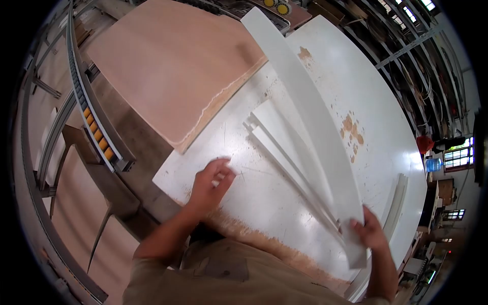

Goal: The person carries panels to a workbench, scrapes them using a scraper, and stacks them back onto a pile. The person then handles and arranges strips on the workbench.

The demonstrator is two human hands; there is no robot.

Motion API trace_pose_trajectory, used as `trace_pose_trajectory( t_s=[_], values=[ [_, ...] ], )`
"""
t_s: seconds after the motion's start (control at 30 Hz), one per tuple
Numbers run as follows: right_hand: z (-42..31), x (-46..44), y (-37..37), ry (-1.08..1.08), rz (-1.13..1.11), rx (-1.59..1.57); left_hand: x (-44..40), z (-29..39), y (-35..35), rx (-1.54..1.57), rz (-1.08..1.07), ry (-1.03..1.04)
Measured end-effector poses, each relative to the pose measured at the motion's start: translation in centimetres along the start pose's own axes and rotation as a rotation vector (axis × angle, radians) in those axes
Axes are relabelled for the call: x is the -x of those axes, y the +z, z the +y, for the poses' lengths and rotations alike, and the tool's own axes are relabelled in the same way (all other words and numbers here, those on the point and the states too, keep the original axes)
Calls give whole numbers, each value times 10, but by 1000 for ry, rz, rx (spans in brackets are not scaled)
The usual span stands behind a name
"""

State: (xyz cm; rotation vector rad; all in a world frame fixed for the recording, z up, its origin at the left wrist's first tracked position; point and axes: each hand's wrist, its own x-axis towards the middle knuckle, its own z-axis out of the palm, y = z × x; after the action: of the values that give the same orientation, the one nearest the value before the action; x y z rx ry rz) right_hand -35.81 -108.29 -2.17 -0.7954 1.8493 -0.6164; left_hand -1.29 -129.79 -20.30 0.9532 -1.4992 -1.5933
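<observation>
A long white board (310, 107) stretches diagonally from the far edge of the worktable down to my right. My right hand (370, 231) grips its near end, with the thumb on the top face and the fingers around the edge. My left hand (212, 185) hovers over the near left part of the white table, fingers loosely curled and apart from the thumb, with nothing visible in it. Between my hands and partly under the board lie narrow white strips (290, 168) with grooved profiles; their near ends are hidden by the board.
A large pinkish-brown panel (173, 66) overlaps the far left of the worn white table (244, 203). A roller conveyor with yellow rollers (96, 133) runs at left. More white strips (395, 203) lie at right. Racks of long material (422, 76) stand beyond.
</observation>
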Motion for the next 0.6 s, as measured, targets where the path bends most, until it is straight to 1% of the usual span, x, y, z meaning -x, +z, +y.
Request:
trace_pose_trajectory(
  t_s=[0.03,0.1,0.17,0.2,0.23,0.27,0.3,0.33,0.37,0.4,0.43,0.47,0.53,0.6],
  values=[
    [15,28,24,40,-76,-165,-9,24,16,234,9,-36],
    [38,68,68,12,-121,-167,-19,70,37,622,-46,-84],
    [89,93,92,-31,-207,-311,-29,90,47,542,-56,-88],
    [113,102,101,-75,-188,-163,-27,98,48,473,-84,-82],
    [135,107,107,-79,-194,-168,-18,104,47,465,-80,-81],
    [157,112,111,-133,-199,-240,-11,110,47,490,-106,-43],
    [161,118,117,-185,-197,-316,-3,115,49,514,-140,-7],
    [164,125,121,-242,-114,-252,6,122,50,507,-153,-9],
    [165,131,123,-242,-105,-263,14,128,49,472,-205,-34],
    [162,137,125,-172,-87,-257,22,131,49,439,-256,-57],
    [162,143,127,-106,-73,-248,27,133,49,436,-264,-54],
    [166,146,131,-110,-69,-249,31,135,48,434,-290,-60],
    [174,147,141,-257,-5,-272,39,137,47,429,-320,-61],
    [170,150,142,-268,9,-243,45,139,44,472,-374,-16]
  ],
)
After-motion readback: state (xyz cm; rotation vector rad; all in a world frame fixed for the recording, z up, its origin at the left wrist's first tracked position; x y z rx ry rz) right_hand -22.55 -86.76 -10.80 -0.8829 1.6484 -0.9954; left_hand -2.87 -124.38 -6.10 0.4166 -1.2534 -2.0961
